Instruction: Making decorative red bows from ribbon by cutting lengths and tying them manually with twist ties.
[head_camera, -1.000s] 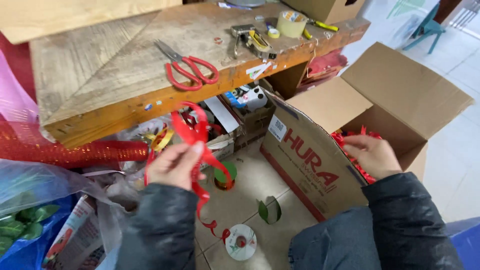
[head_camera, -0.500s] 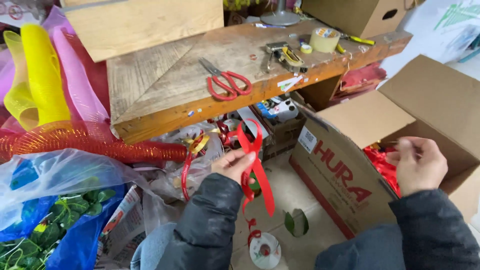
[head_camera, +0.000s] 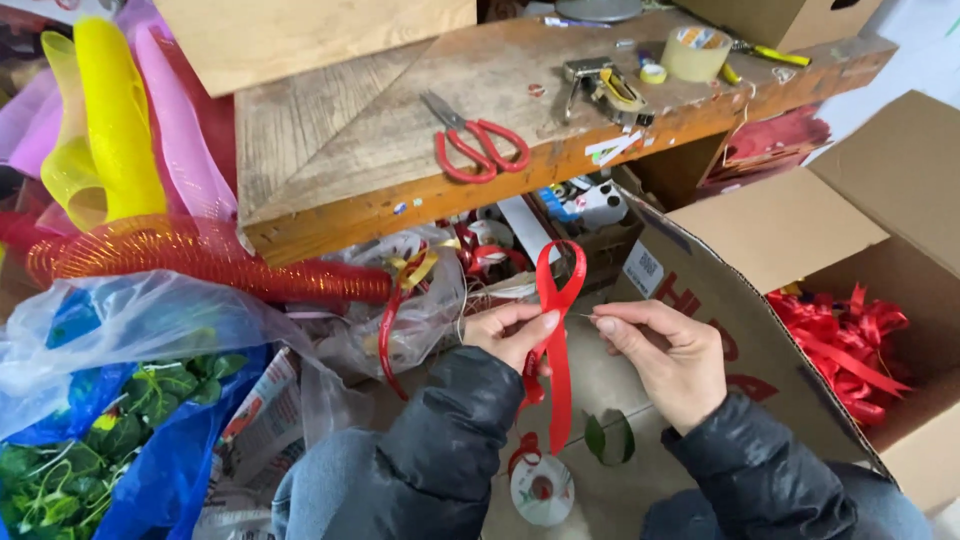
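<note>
My left hand (head_camera: 508, 335) pinches a red ribbon (head_camera: 556, 290) folded into a loop, holding it where the two strands cross. The ribbon's tail runs down to a white spool (head_camera: 541, 490) on the floor. My right hand (head_camera: 662, 356) sits just right of that crossing. Its thumb and forefinger are pinched on a short thin wire (head_camera: 586, 317) that points at the ribbon. Both hands hover low in front of a wooden workbench (head_camera: 330, 110).
Red-handled scissors (head_camera: 480, 150), a staple gun (head_camera: 605, 85) and a tape roll (head_camera: 697, 52) lie on the bench. An open cardboard box (head_camera: 790, 225) on the right holds red ribbon bows (head_camera: 845, 340). Yellow (head_camera: 110, 130) and red mesh rolls (head_camera: 200, 262) and a leaf-filled plastic bag (head_camera: 90, 440) crowd the left.
My right hand has come out of the cardboard box and moved left to meet the left hand at the ribbon loop. The view has shifted left.
</note>
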